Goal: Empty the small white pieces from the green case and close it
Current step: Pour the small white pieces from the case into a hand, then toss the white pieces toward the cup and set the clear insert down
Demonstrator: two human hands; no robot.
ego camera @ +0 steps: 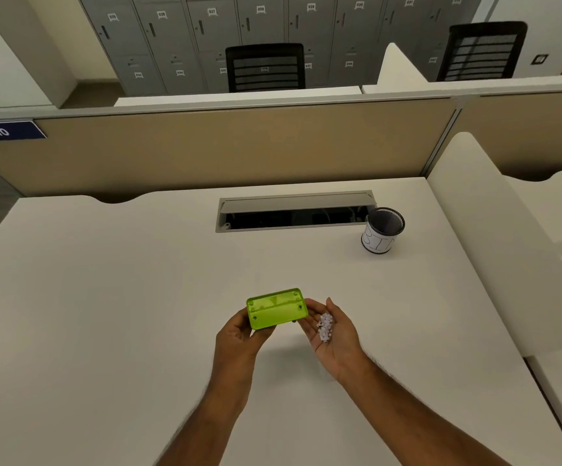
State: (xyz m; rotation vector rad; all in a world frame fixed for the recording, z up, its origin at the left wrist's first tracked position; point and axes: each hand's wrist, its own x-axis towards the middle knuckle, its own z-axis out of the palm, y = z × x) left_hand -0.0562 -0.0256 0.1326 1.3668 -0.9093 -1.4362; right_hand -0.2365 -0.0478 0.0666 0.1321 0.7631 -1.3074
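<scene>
Above the near middle of the white tabletop (104, 297), the left hand (239, 334) grips a bright green translucent plastic case (275, 308) by its left end, thumb on the near face and fingers behind. The case is rectangular with rounded corners and is held off the surface, tilted toward the right hand (331, 334); whether its lid is shut cannot be told from this angle. The right hand lies palm up just beside the case's right end, fingers loosely cupped, fingertips touching or nearly touching the case. A small heap of tiny round white pieces (325, 327) sits in that open palm. Toward the far right of the tabletop stands a black mesh cup wrapped in white paper (382, 230), next to a long grey cable hatch (293, 213) set into the far middle of the surface.
</scene>
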